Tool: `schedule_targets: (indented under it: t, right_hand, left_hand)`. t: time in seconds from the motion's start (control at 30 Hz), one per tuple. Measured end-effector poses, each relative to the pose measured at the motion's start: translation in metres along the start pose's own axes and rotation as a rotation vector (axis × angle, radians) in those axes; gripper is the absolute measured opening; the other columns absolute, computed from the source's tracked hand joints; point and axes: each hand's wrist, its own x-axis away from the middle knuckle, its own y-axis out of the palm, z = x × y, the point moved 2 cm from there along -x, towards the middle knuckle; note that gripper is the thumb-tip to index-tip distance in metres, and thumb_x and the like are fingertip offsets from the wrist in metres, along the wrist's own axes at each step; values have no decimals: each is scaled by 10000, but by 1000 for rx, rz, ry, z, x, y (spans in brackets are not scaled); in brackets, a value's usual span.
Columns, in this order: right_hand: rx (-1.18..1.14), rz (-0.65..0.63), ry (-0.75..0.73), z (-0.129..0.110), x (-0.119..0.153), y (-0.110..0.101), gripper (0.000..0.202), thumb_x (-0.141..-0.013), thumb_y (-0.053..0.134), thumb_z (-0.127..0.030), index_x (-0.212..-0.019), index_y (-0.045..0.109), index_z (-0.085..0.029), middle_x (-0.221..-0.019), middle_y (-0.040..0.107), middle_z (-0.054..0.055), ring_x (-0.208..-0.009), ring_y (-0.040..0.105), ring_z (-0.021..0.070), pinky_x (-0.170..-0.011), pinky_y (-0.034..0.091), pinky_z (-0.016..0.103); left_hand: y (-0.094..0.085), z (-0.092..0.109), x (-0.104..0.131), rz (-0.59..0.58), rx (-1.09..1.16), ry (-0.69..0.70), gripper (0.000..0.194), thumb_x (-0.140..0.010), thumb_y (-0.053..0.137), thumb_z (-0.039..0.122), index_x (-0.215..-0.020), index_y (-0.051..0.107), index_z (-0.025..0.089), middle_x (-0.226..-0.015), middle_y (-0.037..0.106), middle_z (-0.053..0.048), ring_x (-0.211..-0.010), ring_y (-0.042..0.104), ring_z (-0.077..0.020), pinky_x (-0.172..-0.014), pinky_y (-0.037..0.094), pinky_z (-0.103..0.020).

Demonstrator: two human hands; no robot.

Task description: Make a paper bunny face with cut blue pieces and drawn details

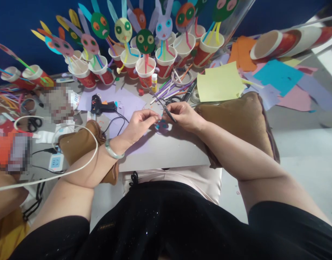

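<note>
Black cloth of the person's top lay closest, bearing a small patch whose lettering was too blurred to read surely. Just beyond, inward from the table's near edge, a small purple paper cutout with blue spots sat directly below the fingers. The left hand had thumb and forefinger pressed together at its upper edge; whether they pinched it could not be told. The right hand was clamped around a slim dark tool, probably scissors, angled toward the back edge.

The cutout looked very light, thin and easily creased or torn, not slippery; its rim seemed the best hold, clear of the spots. The tool looked stiff and fairly light, best gripped at its dark end.

Red paper cups with puppet faces lined the back edge, their print illegible. A glue stick carried a yellowish label, also unreadable. Toward the left edge lay a black glue gun, no brand discernible.
</note>
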Motion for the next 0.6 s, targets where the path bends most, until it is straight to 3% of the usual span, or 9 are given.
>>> schedule_targets:
  t: [0.17, 0.4, 0.6]
  right_hand:
    - [30, -9, -3, 3, -1, -2, 492, -611, 965, -555, -626, 656, -172, -590, 627, -29, -565, 499, 76, -540, 406, 226]
    - [54, -14, 3, 5, -1, -2, 447, -654, 946, -506, -644, 658, -165, -609, 654, -9, -577, 550, 88, -552, 438, 231]
    - [14, 94, -24, 6, -5, -7, 476, -637, 960, -498, -621, 607, -181, -571, 577, -43, -534, 484, 73, -523, 410, 237]
  left_hand:
    - [-3, -1, -1, -8, -5, -13, 101, -768, 677, 225, -756, 769, 183, -763, 747, -7, -729, 668, -128, -698, 529, -245]
    - [-3, 0, -1, -44, -71, 3, 100, -731, 806, 270, -732, 772, 176, -716, 734, 0, -666, 622, -109, -656, 489, -237]
    - [-2, 1, 0, -22, 1, -53, 116, -742, 813, 290, -714, 782, 182, -688, 719, 1, -637, 597, -104, -609, 467, -233]
